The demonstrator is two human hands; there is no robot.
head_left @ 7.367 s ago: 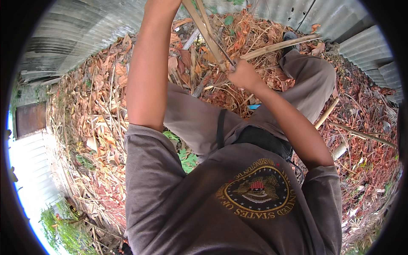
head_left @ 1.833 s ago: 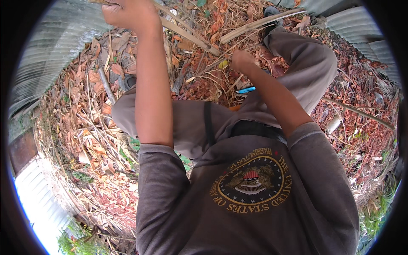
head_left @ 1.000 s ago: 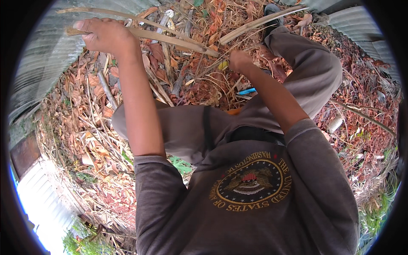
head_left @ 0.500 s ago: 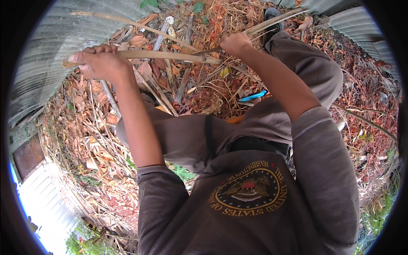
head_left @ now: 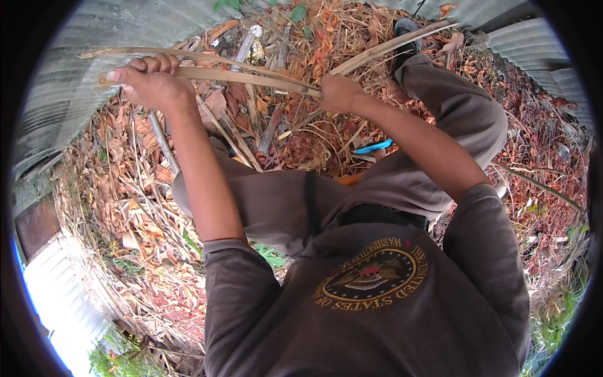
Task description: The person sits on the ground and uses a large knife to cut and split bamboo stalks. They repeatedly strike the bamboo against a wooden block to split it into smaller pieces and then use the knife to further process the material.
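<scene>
My left hand [head_left: 151,81] is closed around the left end of a flat, pale tan split bamboo strip [head_left: 242,76], thumb stretched along it. A second, thinner strip [head_left: 188,55] runs just above it, and both converge at my right hand [head_left: 342,94]. That hand is a closed fist where the strips meet; whether it holds anything besides bamboo is hidden. Beyond the fist, a longer bamboo length [head_left: 396,45] slants up to the right, past my shoe [head_left: 406,39]. A bright blue slim object [head_left: 373,147] lies on the litter below my right forearm.
Dry leaves and twigs [head_left: 151,195] cover the ground around my bent legs. Corrugated metal sheets [head_left: 56,107] stand at the left and far side, with another [head_left: 531,38] at the far right. A grey stick [head_left: 164,143] lies by my left forearm.
My right hand has moved slightly left and nearer, to the point where the strips meet. The thinner strip's free end has dropped toward my left hand, narrowing the gap between the strips.
</scene>
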